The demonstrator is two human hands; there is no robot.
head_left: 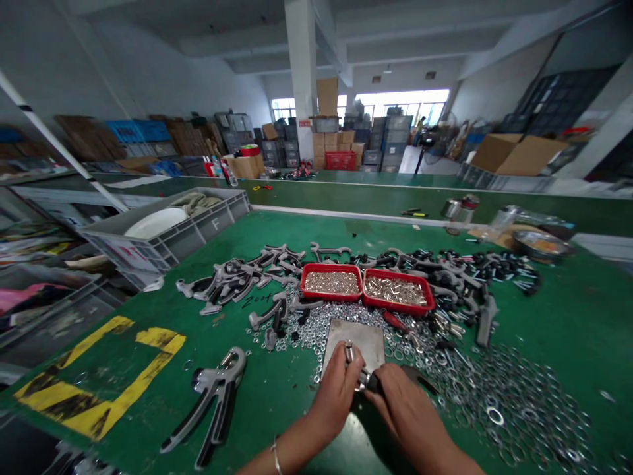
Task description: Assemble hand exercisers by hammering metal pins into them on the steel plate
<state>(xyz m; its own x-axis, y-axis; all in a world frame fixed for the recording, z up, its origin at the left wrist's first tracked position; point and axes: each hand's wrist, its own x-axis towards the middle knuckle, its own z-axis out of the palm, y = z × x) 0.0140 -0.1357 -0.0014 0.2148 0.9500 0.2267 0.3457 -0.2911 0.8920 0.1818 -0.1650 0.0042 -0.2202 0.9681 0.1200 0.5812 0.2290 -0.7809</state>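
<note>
**Q:** What are the hands doing here?

**A:** Both are working low at the near edge of the green surface (568, 316), over a bare steel plate (357, 338). The left hand (339, 390) and the right hand (403, 410) are meeting on one small part (364, 379). The fingers of both are pinching in tight on it from either side.

**Q:** What's the part looking like?

**A:** It's tiny and shiny silver, with a dark bit on the right-hand end. A second silver stub (349, 351) is poking up above the left fingers. I can't tell whether it's the same piece.

**Q:** And what's around it?

**A:** Two red trays (332, 282) of small silver hardware are sitting side by side just beyond the plate. Loose washers (494, 396) are spreading all round it, thickest on the right. Grey castings (237, 277) are piling up left of the trays, and black ones (489, 264) to their right. A plier-like tool (217, 396) is lying well left of the hands, near some yellow tape (99, 402). A grey crate (163, 244) is sitting at the far left.
</note>
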